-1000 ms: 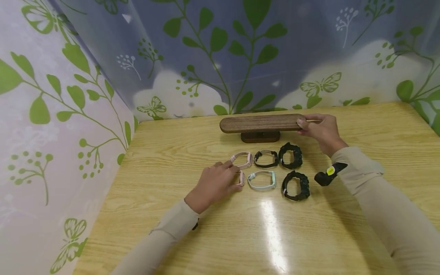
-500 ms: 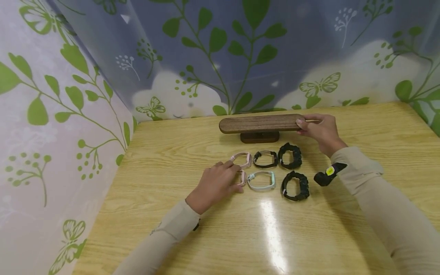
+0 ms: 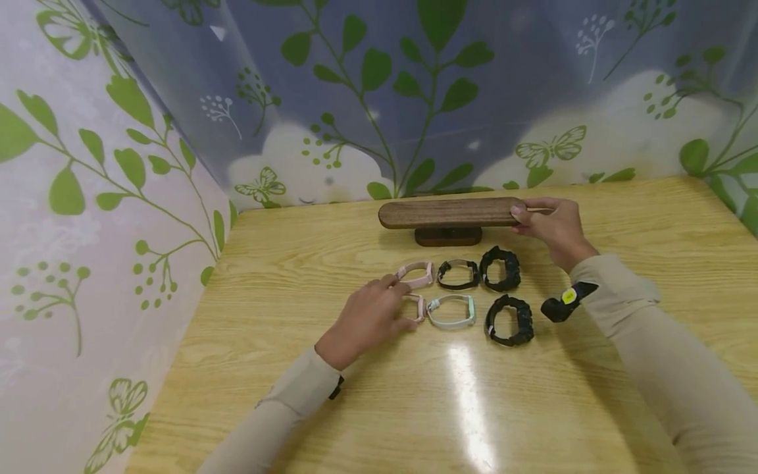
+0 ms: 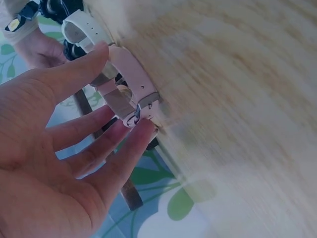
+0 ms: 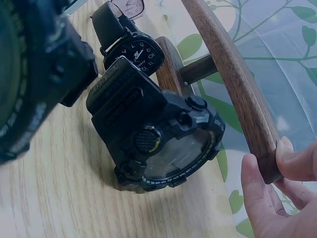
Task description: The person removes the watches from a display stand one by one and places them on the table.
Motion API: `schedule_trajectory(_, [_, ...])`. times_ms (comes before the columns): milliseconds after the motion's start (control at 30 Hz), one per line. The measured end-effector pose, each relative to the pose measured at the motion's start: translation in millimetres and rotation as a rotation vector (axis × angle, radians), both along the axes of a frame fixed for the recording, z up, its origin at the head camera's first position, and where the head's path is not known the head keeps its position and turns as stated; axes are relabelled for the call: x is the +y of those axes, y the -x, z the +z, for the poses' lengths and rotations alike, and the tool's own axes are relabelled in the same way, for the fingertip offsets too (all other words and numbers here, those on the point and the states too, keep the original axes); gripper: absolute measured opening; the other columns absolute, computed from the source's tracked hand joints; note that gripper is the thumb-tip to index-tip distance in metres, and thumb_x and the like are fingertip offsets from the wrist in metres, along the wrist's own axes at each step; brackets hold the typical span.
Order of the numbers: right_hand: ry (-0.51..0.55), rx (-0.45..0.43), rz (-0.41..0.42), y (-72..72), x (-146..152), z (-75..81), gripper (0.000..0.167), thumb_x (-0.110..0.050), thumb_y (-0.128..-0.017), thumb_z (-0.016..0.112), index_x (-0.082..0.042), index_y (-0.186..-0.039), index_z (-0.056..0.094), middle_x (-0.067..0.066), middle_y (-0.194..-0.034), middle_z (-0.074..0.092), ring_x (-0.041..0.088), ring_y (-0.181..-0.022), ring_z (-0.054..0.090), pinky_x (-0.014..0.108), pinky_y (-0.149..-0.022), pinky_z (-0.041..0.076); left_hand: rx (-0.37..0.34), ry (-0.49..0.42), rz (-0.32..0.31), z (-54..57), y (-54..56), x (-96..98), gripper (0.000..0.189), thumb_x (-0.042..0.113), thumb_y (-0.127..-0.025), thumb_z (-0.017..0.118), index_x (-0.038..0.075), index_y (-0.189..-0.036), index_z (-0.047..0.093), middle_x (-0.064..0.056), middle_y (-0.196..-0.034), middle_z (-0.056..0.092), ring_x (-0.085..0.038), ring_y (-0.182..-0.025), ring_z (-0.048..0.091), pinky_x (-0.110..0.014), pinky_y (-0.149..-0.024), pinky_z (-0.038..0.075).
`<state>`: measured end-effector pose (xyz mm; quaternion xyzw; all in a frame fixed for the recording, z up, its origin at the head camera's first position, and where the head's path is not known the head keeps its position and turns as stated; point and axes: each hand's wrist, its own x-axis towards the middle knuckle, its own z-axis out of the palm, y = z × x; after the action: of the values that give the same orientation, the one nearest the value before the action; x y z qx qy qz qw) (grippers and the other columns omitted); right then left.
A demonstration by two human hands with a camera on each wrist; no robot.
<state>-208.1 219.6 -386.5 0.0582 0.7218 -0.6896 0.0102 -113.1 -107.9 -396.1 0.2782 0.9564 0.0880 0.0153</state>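
Note:
My left hand [image 3: 370, 316] holds the nearer pink wristwatch [image 4: 133, 74], which stands on its edge on the table. In the left wrist view the thumb is at one end of its strap and fingertips are at the buckle end. My right hand [image 3: 553, 227] pinches the right end of a brown wooden watch stand [image 3: 447, 212], thumb in front and fingers behind. The stand has a bare horizontal bar above a small oval base [image 3: 448, 238]. Just right of the held watch is a mint-green wristwatch [image 3: 471, 309].
Behind the held watch are a second pink wristwatch [image 3: 430, 274], a slim black wristwatch [image 3: 457, 286] and a chunky black sports watch [image 3: 510, 271]. Another black sports watch [image 3: 524, 322] is at the front right. A patterned curtain [image 3: 331, 72] hangs behind the wooden table [image 3: 284, 263].
The nearer pink watch has shifted slightly right, toward the mint-green one, under my left hand. My right hand and the stand have stayed in place.

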Motion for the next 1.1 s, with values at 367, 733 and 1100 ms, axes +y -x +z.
schedule_trajectory(367, [-0.002,-0.028,-0.008,-0.7,1.1,-0.1,0.056,-0.014,-0.098,0.068,0.013,-0.143,0.046,-0.007,-0.09,0.068,0.012,-0.077,0.073,0.033,-0.087,0.061,0.003,-0.024,-0.01,-3.1,0.4,-0.6,0.056,0.045,-0.085,0.082,0.008,-0.126,0.068,-0.015,-0.137,0.059,-0.03,-0.108,0.066,-0.043,-0.08,0.06])
schedule_trajectory(733, [0.004,-0.02,0.002,0.3,-1.6,0.5,0.057,-0.014,-0.098,0.068,0.012,-0.143,0.046,-0.008,-0.091,0.069,0.012,-0.078,0.072,0.032,-0.087,0.061,0.006,-0.032,-0.007,-4.8,-0.1,-2.0,0.056,0.043,-0.085,0.082,0.008,-0.127,0.068,-0.017,-0.145,0.054,-0.032,-0.113,0.065,-0.044,-0.082,0.06])
schedule_trajectory(1100, [-0.003,-0.025,0.004,0.7,0.3,0.6,0.058,-0.015,-0.099,0.068,0.011,-0.145,0.045,-0.009,-0.092,0.068,0.012,-0.079,0.072,0.031,-0.087,0.06,0.018,-0.036,-0.023,-4.2,0.6,-1.5,0.056,0.043,-0.085,0.082,0.007,-0.127,0.068,-0.018,-0.146,0.053,-0.033,-0.116,0.064,-0.045,-0.082,0.061])
